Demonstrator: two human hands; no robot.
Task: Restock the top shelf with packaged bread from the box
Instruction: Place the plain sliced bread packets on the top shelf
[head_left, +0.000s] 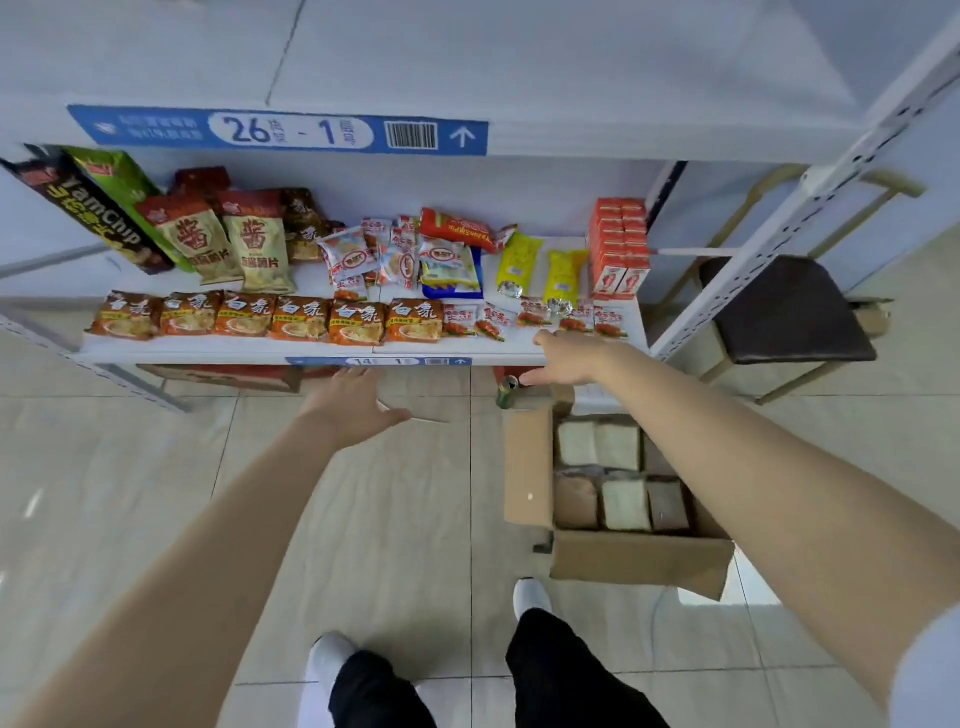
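Reaching out before any pick: left hand (353, 400) and right hand (567, 359) hover by the lower shelf (208, 352)'s front edge, grips apart and empty; bread (626, 505) lies in the box (529, 467) on the floor (374, 530); next, likely, stoop for a pack, raise to top shelf (571, 98).

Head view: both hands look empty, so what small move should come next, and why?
Probably lower the right hand into the open box and grip one bread pack: neither it nor the left hand holds anything, and the box sits on the floor on that side.
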